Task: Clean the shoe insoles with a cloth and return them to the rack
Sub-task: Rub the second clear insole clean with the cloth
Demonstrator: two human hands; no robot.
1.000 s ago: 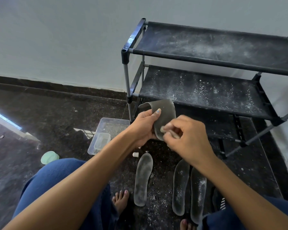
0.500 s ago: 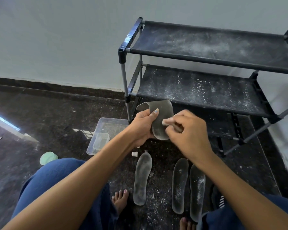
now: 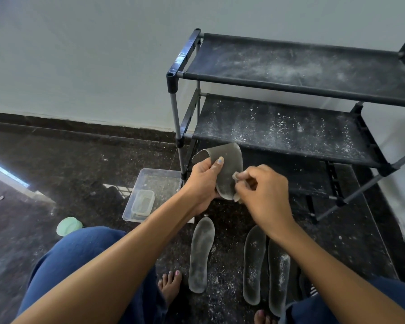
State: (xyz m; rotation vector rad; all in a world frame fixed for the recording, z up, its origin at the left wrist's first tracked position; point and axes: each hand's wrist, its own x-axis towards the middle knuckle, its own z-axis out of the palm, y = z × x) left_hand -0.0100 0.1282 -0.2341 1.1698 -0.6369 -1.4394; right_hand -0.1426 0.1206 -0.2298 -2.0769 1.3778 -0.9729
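Hiding most of the cloth (image 3: 236, 177), the right hand (image 3: 264, 195) is curled shut around it, so only a pale corner shows at the fingertips and another scrap pokes out below; its colour and full shape are hard to make out. That corner touches the bent insole (image 3: 227, 169), which the left hand (image 3: 202, 181) grips closed, thumb laid across the grey face and fingers behind. The insole folds over at its top, and its far end is lost behind the left hand.

Four insoles show in all: one held, three flat on the floor (image 3: 68, 160). A single insole (image 3: 200, 253) lies at 6 o'clock from the hands, and two more (image 3: 265, 267) lie side by side at 5 o'clock, touching or nearly so; the outer one's lower end is partly covered by the blue-clad knee.

At 12 to 2 o'clock stands the rack (image 3: 290, 127), with two dusty shelves plain to see; its right end is cut off, and the lowest level is shadowed.

At 9 o'clock sits a clear tub (image 3: 159, 178) holding one smaller clear box (image 3: 142, 202). Beyond it at 8 o'clock, a pale green round thing (image 3: 68, 225) is half hidden by the knee.
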